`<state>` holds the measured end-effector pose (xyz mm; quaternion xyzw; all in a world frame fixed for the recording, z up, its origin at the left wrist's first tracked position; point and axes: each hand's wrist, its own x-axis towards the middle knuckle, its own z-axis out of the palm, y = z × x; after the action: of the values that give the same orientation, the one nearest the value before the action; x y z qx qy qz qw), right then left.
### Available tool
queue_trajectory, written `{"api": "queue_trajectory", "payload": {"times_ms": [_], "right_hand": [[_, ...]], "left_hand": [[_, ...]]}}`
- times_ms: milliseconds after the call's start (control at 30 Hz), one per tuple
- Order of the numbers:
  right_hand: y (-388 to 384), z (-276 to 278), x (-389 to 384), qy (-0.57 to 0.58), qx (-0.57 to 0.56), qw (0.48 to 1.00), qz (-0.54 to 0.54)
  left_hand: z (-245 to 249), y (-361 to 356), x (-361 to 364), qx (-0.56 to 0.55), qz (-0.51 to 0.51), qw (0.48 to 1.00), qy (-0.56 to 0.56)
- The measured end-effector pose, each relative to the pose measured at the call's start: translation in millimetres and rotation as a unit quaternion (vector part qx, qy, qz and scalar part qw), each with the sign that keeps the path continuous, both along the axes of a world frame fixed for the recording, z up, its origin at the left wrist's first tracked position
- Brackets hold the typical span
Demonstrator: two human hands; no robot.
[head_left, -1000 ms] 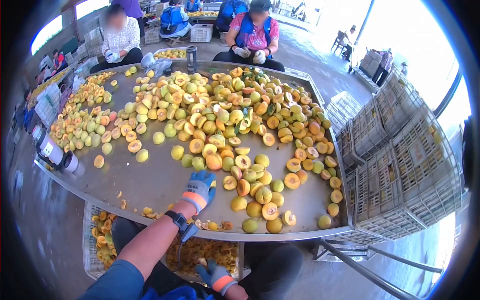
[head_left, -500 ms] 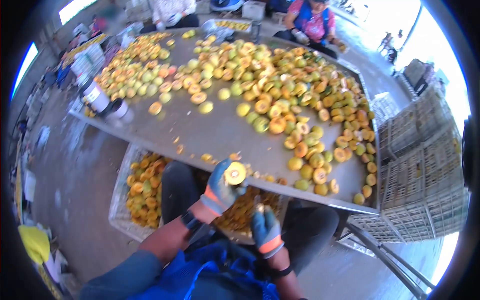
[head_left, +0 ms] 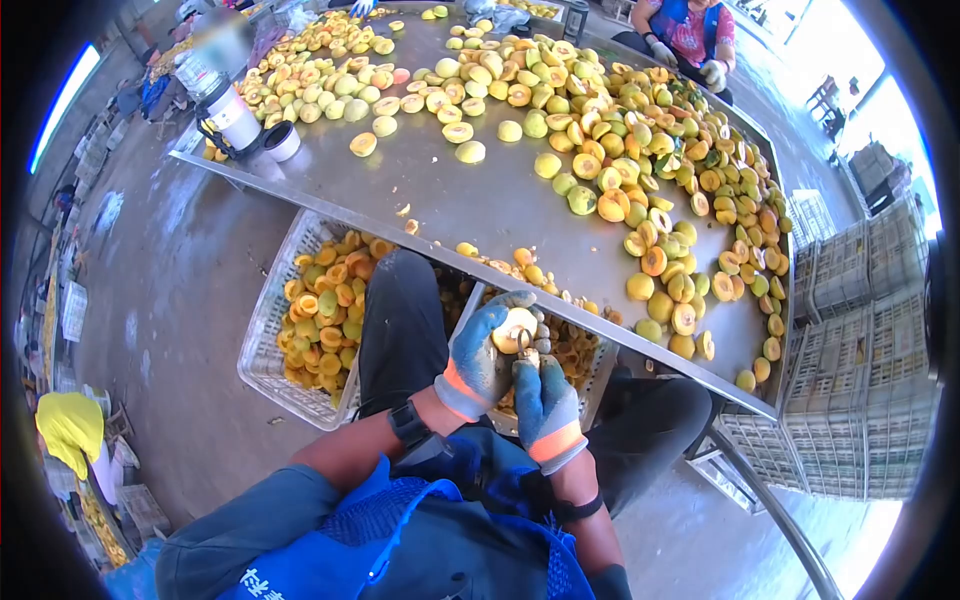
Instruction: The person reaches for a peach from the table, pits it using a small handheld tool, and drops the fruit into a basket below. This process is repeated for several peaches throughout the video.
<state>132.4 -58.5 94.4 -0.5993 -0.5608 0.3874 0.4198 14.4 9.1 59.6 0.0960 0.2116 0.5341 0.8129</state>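
Fruit half point(head_left: 511, 330): cupped in the left hand point(head_left: 480, 358), at its 1 o'clock; roundish, no clear long axis.
Loop tool point(head_left: 523, 341): gripped by the right hand point(head_left: 548, 404), long axis toward 12 o'clock, loop at the fruit's 5 o'clock.
Hands: close together; left nearer the fruit, which lies at the right's 11 o'clock.
Metal table point(head_left: 462, 203): 12 o'clock.

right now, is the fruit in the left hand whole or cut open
Cut open: the fruit in the left hand shows a pale cut face.
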Motion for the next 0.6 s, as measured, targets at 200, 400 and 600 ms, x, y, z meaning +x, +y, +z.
{"api": "queue_trajectory", "payload": {"times_ms": [200, 400, 600], "right_hand": [[-2.2, -8.7, 0.5, -0.064, -0.017, 0.998, 0.004], [-0.1, -11.1, -3.4, -0.106, -0.064, 0.992, 0.016], [1.6, -7.0, 0.1, -0.092, -0.141, 0.985, 0.045]], "left_hand": [[-3.0, -8.1, 0.8, -0.018, -0.001, 1.000, 0.009], [0.9, -19.3, 12.9, 0.027, 0.072, 0.991, 0.111], [-3.0, -22.2, 17.7, 0.031, 0.064, 0.990, 0.122]]}}
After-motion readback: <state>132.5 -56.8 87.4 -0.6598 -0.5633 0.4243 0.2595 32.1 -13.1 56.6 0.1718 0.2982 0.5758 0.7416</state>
